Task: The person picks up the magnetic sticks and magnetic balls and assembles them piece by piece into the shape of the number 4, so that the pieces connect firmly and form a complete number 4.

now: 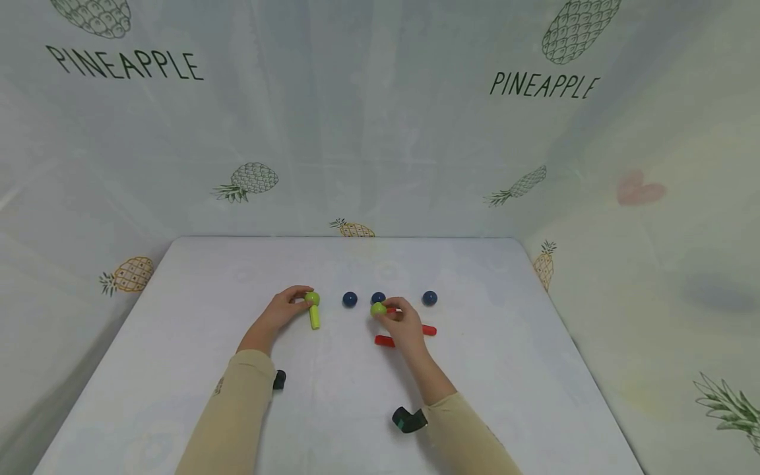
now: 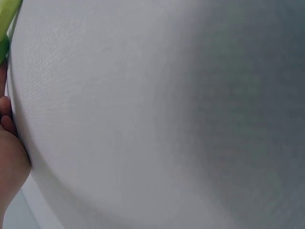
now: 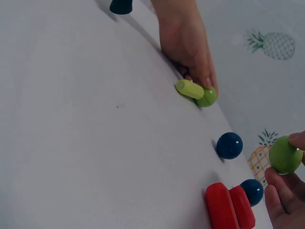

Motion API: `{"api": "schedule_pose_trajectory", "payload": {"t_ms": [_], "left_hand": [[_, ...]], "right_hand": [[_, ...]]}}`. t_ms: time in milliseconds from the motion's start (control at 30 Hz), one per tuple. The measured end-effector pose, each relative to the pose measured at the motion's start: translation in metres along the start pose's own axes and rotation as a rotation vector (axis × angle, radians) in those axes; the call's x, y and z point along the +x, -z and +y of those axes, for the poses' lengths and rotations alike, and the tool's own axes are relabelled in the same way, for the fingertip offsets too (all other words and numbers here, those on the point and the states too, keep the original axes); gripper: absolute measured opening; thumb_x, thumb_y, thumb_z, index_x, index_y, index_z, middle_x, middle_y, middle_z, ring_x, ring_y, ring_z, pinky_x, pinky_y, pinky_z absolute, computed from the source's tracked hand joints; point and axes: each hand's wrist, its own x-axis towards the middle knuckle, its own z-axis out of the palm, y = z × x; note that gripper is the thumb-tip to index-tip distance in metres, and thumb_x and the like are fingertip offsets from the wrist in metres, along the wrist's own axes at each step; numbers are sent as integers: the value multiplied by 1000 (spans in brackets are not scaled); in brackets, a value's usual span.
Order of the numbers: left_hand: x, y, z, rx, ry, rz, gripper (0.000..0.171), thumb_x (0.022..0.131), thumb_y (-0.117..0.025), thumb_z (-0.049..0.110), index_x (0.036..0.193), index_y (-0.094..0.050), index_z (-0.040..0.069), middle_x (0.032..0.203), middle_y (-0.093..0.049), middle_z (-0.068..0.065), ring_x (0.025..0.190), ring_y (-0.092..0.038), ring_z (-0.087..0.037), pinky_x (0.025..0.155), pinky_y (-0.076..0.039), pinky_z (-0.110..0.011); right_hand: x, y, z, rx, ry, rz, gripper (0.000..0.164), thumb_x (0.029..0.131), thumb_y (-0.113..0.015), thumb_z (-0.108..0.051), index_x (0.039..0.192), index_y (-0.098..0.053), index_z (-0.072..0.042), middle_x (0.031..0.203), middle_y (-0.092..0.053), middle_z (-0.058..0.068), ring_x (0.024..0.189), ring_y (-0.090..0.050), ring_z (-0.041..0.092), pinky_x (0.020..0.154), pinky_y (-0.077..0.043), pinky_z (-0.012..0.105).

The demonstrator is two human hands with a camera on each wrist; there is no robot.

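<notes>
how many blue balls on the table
3: one blue ball nearest the left hand, a second partly behind the green ball in the right hand, a third right of that hand. Others might be hidden.

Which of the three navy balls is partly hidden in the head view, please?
The middle navy ball, overlapped by the green ball the right hand holds; the other two show whole.

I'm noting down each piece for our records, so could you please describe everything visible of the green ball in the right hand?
The green ball is a plain yellowish-green sphere, smooth and faintly shiny; it could be plastic or painted wood. No separate parts show. The right hand pinches it in its fingers, which hide part of its surface. In the head view it overlaps a dark blue ball; in the right wrist view it appears raised off the table.
</notes>
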Motion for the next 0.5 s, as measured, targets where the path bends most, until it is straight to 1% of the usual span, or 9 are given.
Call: {"api": "schedule_pose_trajectory", "payload": {"t_ms": [200, 400, 500], "left_hand": [[0, -1, -1, 2, -4, -5, 42, 96, -64, 24, 134, -56, 9, 135, -53, -18, 134, -36, -38, 111, -27, -51], [1, 0, -1, 6, -5, -4, 42, 95, -65, 23, 133, -57, 9, 134, -54, -18, 133, -37, -38, 111, -27, -52], [1, 0, 1, 2, -3, -7, 42, 95, -65, 23, 133, -56, 8, 134, -54, -19, 134, -36, -38, 111, -26, -52]], "right_hand": [[-3, -9, 0, -27, 45, -49, 26, 86, -74, -13, 111, -65, -10, 104, -63, 5, 86, -61, 21, 65, -53, 22], [-4, -17, 2, -34, 29, -110, 30, 85, -75, -14, 113, -65, -11, 105, -64, 5, 84, -60, 18, 58, -50, 24], [-5, -23, 5, -35, 44, -119, 30, 84, -76, -13, 112, -66, -9, 107, -63, 5, 82, -61, 16, 59, -49, 25]]}}
